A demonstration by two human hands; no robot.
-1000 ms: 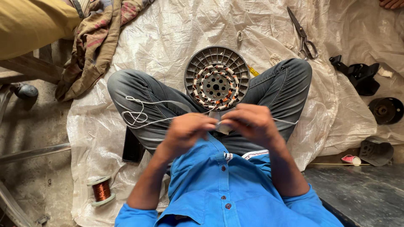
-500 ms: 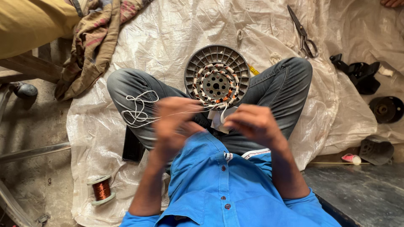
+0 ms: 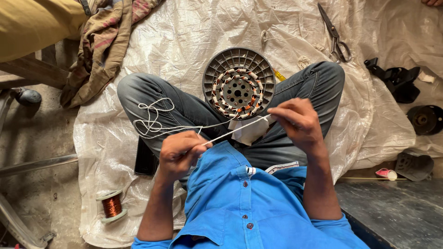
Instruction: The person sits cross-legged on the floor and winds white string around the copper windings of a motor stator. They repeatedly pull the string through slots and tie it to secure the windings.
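Stretched taut below the round grey motor stator with copper windings (image 3: 238, 87): thin white cotton string (image 3: 235, 129), slanting up from left hand (image 3: 177, 154) to right hand (image 3: 297, 122), both hands apart and pinched shut on it, right nearer the stator.

person's hand (image 3: 433, 2) cut off at top edge
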